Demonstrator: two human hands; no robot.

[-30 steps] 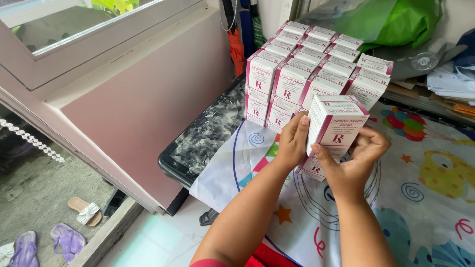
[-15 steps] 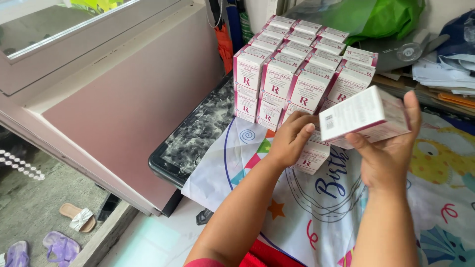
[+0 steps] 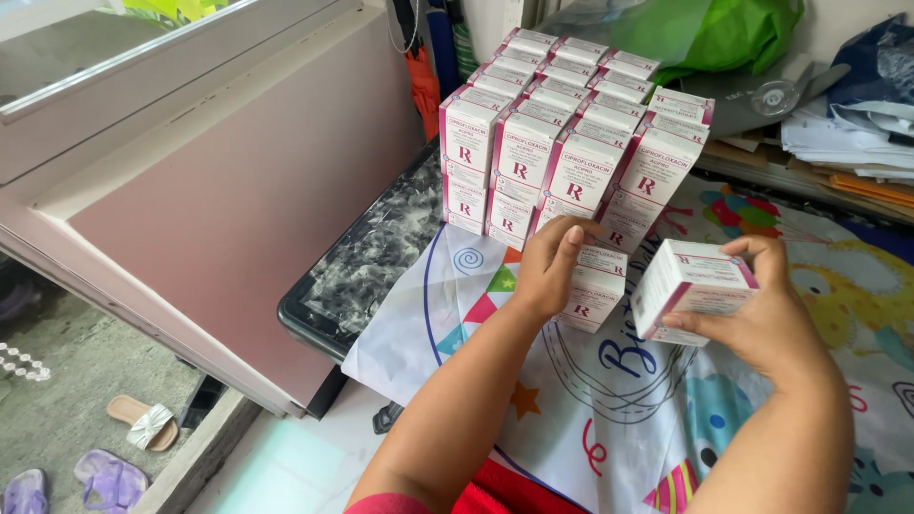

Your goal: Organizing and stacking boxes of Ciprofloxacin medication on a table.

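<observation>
Right hand (image 3: 762, 324) clamps 1 white-pink box (image 3: 690, 303); left hand (image 3: 552, 266) steadies the centre-frame loose box (image 3: 590, 295): set edges flush against the stack (image 3: 571, 143).

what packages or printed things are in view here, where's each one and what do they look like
Stack of cartons: small white boxes with magenta edges, rows two high at the table's back.
Held carton: same kind, tilted in the right hand.
Lone carton: upright before the stack, under the left hand.
Printed sheet: white, with colourful stars and swirls, spread under the boxes.
Paper pile: white sheets, far right.
</observation>
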